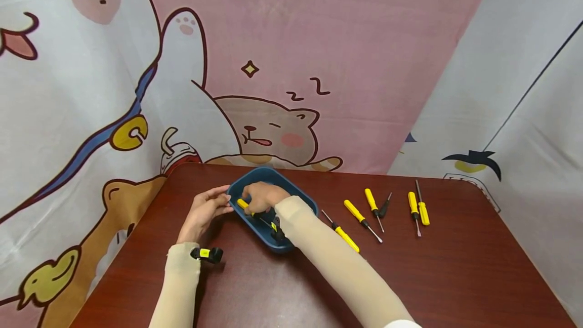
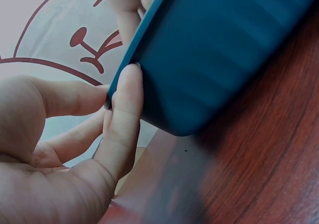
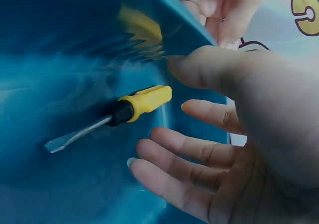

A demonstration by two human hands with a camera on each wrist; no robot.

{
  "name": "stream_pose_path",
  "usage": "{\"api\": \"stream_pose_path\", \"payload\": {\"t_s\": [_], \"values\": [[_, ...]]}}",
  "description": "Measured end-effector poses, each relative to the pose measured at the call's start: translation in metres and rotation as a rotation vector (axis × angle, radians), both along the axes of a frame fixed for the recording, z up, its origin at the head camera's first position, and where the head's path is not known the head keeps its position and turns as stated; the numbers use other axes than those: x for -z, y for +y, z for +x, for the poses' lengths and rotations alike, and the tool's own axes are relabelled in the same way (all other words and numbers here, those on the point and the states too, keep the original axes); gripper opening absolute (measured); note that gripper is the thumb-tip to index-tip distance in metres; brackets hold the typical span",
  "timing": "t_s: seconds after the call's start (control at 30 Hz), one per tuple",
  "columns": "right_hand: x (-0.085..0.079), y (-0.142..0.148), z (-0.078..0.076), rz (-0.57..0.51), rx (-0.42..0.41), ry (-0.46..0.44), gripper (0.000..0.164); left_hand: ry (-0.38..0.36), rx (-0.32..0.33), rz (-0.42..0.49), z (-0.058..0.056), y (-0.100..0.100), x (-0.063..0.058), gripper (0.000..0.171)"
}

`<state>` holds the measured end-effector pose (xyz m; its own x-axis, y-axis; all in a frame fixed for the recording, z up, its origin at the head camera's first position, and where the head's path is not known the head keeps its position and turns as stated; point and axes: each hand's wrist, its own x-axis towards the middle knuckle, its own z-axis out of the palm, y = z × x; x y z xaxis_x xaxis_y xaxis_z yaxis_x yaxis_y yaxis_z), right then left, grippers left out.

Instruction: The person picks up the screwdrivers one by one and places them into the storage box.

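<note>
The left hand [image 1: 206, 212] pinches the rim of the blue plastic bin [image 2: 224, 59] between its thumb and fingers. I think that helps: a firm hold should stop the bin from sliding. Inside the bin lies a flat-blade screwdriver [image 3: 149, 99] with a yellow and black handle. The right hand [image 1: 264, 195] is around that handle with loose, spread fingers, gripping nothing. I cannot tell if it is picking up or putting down. To lift it well, I would pinch the fat yellow part, not the metal, and go slowly so knuckles miss the wall.

Now the words, left to right. The left wrist camera [image 1: 214, 255] has a yellow tag [image 1: 204, 253], too small to read. On the cloth [image 1: 355, 39] are two letter Zs [image 1: 317, 86]. On the table [image 1: 246, 297], farther right, are five yellow-handled screwdrivers [image 1: 354, 210] and a small black one [image 1: 383, 210]; I can read no brand on them
</note>
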<state>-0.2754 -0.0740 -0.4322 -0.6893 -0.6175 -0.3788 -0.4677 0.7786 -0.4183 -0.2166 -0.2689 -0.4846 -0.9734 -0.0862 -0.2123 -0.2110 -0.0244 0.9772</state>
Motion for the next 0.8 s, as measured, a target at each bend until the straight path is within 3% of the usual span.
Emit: {"api": "stream_pose_path", "payload": {"t_s": [0.47, 0.8], "values": [[-0.018, 0.017, 0.013, -0.042, -0.124, 0.105, 0.063, 0.005, 0.013, -0.01, 0.002, -0.002, -0.001, 0.045], [-0.028, 0.031, 0.026, -0.067, -0.112, 0.195, 0.067, -0.002, 0.016, 0.0, 0.002, -0.001, 0.0, 0.046]]}}
